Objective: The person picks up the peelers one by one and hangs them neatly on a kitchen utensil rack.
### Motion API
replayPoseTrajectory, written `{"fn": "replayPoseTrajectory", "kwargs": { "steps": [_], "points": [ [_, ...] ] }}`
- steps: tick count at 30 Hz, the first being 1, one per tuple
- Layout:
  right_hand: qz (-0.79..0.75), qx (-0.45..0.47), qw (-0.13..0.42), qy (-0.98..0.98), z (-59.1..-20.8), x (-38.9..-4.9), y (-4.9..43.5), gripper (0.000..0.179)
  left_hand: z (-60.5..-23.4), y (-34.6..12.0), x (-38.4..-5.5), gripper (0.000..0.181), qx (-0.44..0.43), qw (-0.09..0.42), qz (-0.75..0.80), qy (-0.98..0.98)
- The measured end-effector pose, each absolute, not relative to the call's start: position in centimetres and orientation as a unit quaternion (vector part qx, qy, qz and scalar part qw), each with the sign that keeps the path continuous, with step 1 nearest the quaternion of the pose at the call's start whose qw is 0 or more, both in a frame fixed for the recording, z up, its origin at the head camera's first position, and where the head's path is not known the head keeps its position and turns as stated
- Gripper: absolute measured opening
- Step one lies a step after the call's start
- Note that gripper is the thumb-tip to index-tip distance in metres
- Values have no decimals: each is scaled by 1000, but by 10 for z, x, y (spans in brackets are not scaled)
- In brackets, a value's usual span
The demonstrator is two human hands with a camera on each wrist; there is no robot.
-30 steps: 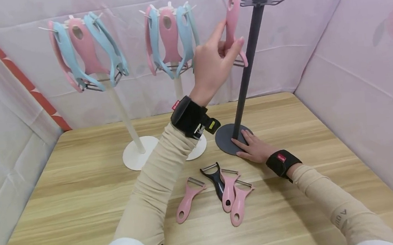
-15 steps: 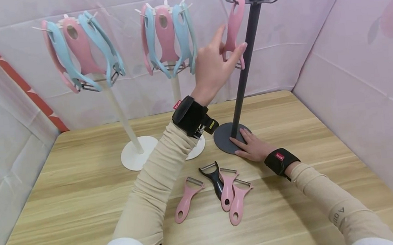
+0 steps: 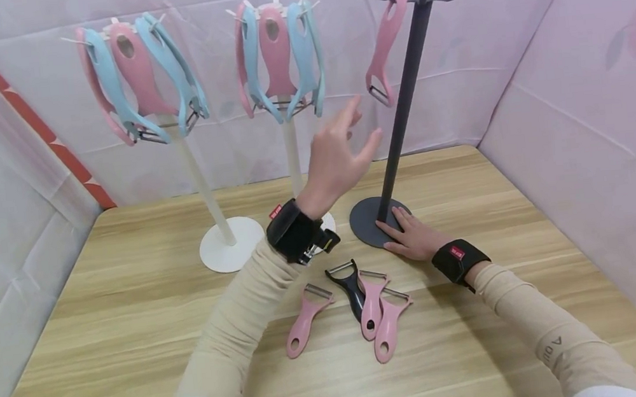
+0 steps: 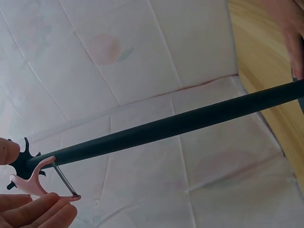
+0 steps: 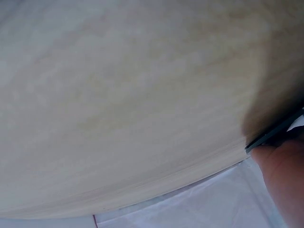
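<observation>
A pink peeler (image 3: 386,42) hangs by its handle hole from a hook of the black stand (image 3: 407,87), blade end down. Just below and left of it is my left hand (image 3: 337,155), fingers parted and holding nothing. In the left wrist view, that hand's fingers (image 4: 38,211) appear close beside the peeler's blade end. My right hand (image 3: 414,237) rests with spread fingers on the round black base (image 3: 367,222). On the table in front lie a black peeler (image 3: 351,291) and several pink peelers, one pink peeler (image 3: 303,328) apart on the left.
Two white stands, a left one (image 3: 201,184) and a middle one (image 3: 290,140), carry several pink and blue peelers on their hooks. Their round white bases stand on the wooden table (image 3: 134,318). Pale cloth walls (image 3: 572,91) enclose the back and sides.
The pink peeler has gone from my left hand's grip onto a hook of the black stand. My left hand has let go and moved down and left. The right hand has stayed on the base.
</observation>
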State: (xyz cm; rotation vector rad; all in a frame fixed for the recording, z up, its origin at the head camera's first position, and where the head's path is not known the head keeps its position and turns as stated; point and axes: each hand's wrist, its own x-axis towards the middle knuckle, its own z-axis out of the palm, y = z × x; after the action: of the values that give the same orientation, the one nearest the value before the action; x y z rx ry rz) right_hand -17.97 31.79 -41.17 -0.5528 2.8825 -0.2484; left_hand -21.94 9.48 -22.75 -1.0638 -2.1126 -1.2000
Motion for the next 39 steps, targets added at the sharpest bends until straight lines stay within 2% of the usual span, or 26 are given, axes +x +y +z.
{"fn": "replayPoseTrajectory", "kwargs": {
  "steps": [11,17,23,32,35,39],
  "points": [
    [-93,-180,108,973,-406,-179,317,58,-267,65,-205,38,-457,265,-334,-781],
    [-93,-188,87,974,-409,-180,321,57,-289,44,-201,29,-507,204,-301,-781],
    [-85,-188,84,975,-409,-180,321,56,-313,21,-197,15,-598,160,-190,-762],
    [-86,-200,70,973,-410,-176,320,57,-341,-8,-183,25,-647,26,-104,-755],
    [-90,-203,69,973,-412,-176,321,58,-351,-16,-179,30,-654,12,-107,-748],
    [-90,-198,74,973,-411,-177,319,58,-365,-24,-173,20,-669,16,-125,-733]
  ]
}}
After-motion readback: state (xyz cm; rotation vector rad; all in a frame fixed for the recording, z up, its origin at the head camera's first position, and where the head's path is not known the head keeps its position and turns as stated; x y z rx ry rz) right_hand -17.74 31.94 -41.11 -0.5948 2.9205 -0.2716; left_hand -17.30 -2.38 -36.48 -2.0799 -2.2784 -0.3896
